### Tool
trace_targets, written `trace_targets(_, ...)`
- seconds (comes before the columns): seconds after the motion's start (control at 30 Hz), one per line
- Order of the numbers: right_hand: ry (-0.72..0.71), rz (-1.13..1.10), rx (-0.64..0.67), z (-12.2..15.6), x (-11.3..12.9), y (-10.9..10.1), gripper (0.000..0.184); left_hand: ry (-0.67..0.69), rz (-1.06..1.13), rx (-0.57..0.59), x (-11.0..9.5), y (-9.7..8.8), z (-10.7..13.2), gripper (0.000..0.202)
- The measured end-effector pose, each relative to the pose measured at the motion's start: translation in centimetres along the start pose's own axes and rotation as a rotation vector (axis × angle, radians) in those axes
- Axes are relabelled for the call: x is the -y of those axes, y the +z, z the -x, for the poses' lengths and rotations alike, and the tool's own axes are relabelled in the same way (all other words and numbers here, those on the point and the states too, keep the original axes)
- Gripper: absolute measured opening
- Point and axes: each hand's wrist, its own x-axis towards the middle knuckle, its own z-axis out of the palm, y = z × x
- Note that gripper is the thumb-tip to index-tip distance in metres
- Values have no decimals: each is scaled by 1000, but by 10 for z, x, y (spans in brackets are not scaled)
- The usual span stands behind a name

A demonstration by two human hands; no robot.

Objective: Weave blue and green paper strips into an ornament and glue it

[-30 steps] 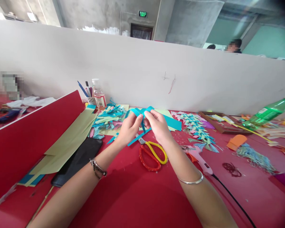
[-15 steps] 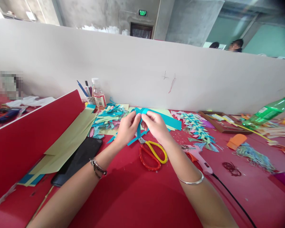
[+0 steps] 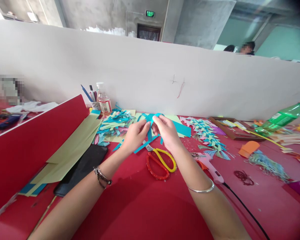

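Between my fingertips I hold a blue paper strip point(image 3: 150, 133), part of it folded over and one end hanging down. My left hand point(image 3: 136, 133) pinches it from the left. My right hand point(image 3: 166, 130) grips it from the right, thumb on top; some fingers are hidden behind the paper. Just below my hands lie scissors point(image 3: 162, 166) with one red and one yellow handle, their blades partly under blue strips. Behind my right hand a wider blue paper piece point(image 3: 182, 129) rests on pale green sheets. Left of my hands sits a heap of blue, green and pink strips point(image 3: 112, 125).
A pink glue gun point(image 3: 212, 168) with a black cord lies to the right, near woven paper pieces point(image 3: 207, 133). A green bottle point(image 3: 282, 116) leans over a brown tray point(image 3: 230, 131). On the left are a black phone-like slab point(image 3: 82, 170), a red panel point(image 3: 40, 146) and a clear bottle point(image 3: 105, 101).
My right thumb has shifted up over the blue strip, and my fingertips have moved slightly apart. The strip's hanging end has swung a little to the right.
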Motion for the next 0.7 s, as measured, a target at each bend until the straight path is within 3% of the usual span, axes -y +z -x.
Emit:
trace_targets(0.13, -6, 105, 34, 0, -3, 0, 32, 62, -38, -71, 0, -1, 1, 35)
trace_targets(0.53, -12, 175, 95, 1, 1, -3, 36, -6, 98, -189, -5, -3, 0, 33)
trace_targets(0.7, -40, 101, 85, 0, 0, -3, 36, 42, 52, -68, -8, -6, -2, 33)
